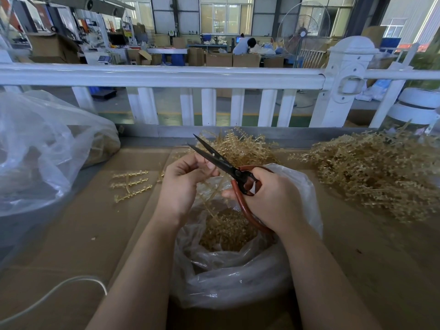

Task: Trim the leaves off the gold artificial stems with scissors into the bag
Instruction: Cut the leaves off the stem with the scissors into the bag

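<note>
My left hand (184, 184) pinches a gold artificial stem (214, 195) that hangs down over the open clear plastic bag (240, 277). Cut gold leaves (228, 231) lie heaped inside that bag. My right hand (271, 198) grips the red handles of black-bladed scissors (221, 163). The blades are slightly parted and point up and to the left, just above my left fingers. The lower part of the stem is half hidden by the bag's film.
A big pile of gold stems (378, 172) lies on the cardboard-covered table at the right, a smaller pile (240, 147) behind my hands. A trimmed stem piece (131, 184) lies at the left. A large clear bag (42, 148) stands far left; a white fence (214, 75) runs behind.
</note>
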